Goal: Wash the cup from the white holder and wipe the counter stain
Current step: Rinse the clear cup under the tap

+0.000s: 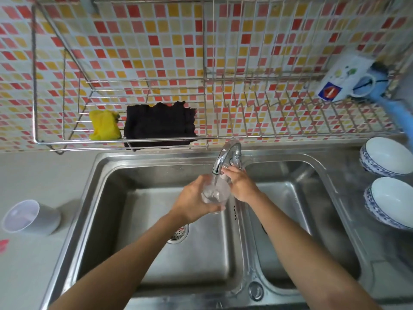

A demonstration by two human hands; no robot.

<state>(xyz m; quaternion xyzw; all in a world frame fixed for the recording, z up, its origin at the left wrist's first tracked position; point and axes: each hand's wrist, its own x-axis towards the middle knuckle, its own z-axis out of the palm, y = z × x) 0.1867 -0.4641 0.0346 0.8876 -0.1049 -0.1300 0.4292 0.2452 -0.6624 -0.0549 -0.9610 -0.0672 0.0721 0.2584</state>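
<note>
Forearms [125, 253] reach over the sink [100, 157] to my left hand [196, 198], fingers wrapped round the clear cup [215, 191], upright, touching my right hand [242, 186], which grips the tap handle [235, 159] just beyond.

We're in a home kitchen: double steel sink [156, 156], faucet [225, 153] at its back edge, mosaic tile wall [145, 41] behind. The wire dish rack [268, 121] on the wall holds a mug [348, 79], yellow sponge [104, 125] and dark cloth [159, 124]. Two bowls [388, 156] sit along the sink's right edge.
</note>
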